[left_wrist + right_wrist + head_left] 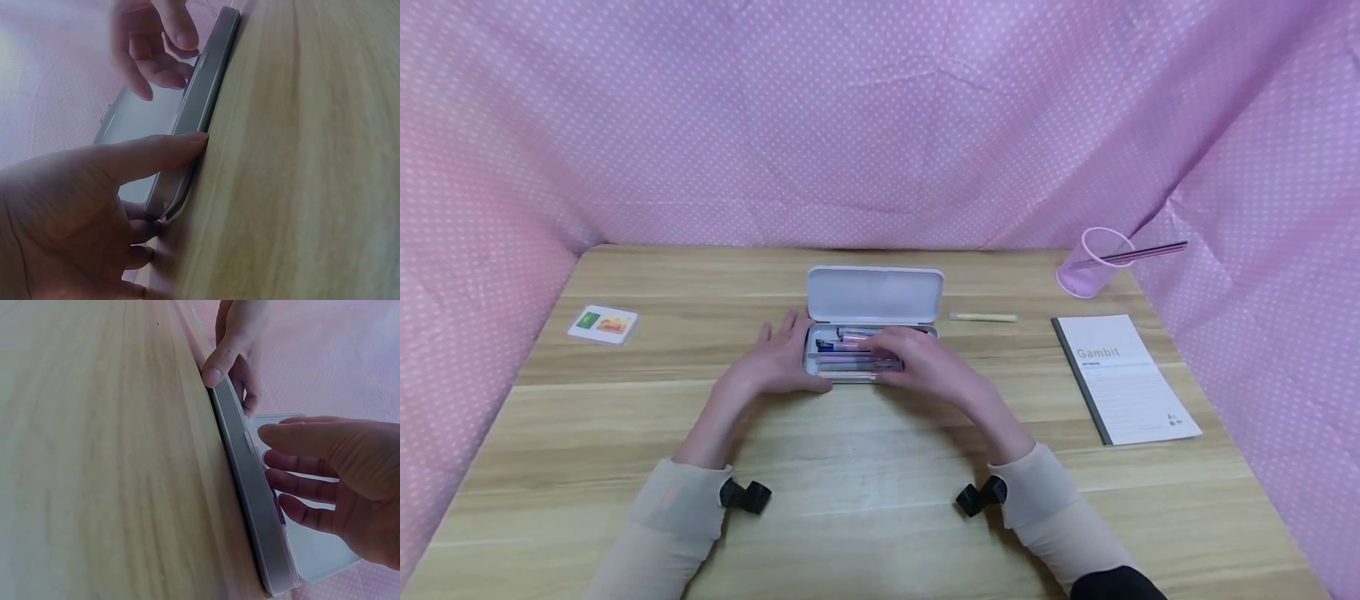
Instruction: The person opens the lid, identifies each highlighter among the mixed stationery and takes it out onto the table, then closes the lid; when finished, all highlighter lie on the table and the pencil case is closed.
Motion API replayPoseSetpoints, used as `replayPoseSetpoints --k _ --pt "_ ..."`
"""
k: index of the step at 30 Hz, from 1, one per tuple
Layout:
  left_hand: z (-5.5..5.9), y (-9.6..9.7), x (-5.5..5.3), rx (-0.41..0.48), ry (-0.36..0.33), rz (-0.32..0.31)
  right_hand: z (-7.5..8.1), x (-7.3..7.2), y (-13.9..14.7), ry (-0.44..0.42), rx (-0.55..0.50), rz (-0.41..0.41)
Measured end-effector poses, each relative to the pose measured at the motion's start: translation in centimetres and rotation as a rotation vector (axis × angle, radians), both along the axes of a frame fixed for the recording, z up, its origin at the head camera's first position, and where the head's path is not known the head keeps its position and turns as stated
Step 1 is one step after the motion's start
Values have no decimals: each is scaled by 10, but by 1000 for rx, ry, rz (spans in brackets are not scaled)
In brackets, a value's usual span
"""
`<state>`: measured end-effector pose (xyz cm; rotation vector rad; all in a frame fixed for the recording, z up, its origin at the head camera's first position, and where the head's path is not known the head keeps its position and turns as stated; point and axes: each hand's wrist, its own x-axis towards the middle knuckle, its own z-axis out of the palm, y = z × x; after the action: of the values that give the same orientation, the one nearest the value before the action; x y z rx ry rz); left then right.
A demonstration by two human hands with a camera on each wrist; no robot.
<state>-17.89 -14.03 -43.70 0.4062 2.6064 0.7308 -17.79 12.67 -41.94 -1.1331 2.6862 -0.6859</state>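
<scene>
Pencil case (pixel 875 297) lies lid-up at twelve o'clock! Left hand (pixel 779 362), fingers spread, touches its nine-o'clock end; right hand (pixel 919 360), fingers loosely curved, hangs over the pens (pixel 841 346).

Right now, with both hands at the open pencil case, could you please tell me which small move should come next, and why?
I would probably lower the right hand and pinch one of the pens: its thumb and fingers are apart over the open pencil case, while the left hand braces the case's left end.
</scene>
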Motion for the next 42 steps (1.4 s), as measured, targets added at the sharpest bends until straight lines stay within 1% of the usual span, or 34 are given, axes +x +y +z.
replayPoseSetpoints --k 4,10,15,20,25,30,42 --pt "-1 1 0 1 0 -2 -2 -1 1 20 38 7" --pt "-2 2 -2 -1 10 -1 -1 -2 2 36 75 5" --pt "-2 1 -3 -4 12 0 0 -3 0 46 80 12" --pt "-2 1 -3 -6 14 -1 -1 -2 -1 87 76 29" --pt "-1 1 -3 -9 12 1 -3 -2 -1 117 66 28" --pt "-1 0 -3 -18 13 -1 -5 -2 -2 114 62 30" --pt "1 1 0 -11 2 -5 -5 1 -2 66 74 15"
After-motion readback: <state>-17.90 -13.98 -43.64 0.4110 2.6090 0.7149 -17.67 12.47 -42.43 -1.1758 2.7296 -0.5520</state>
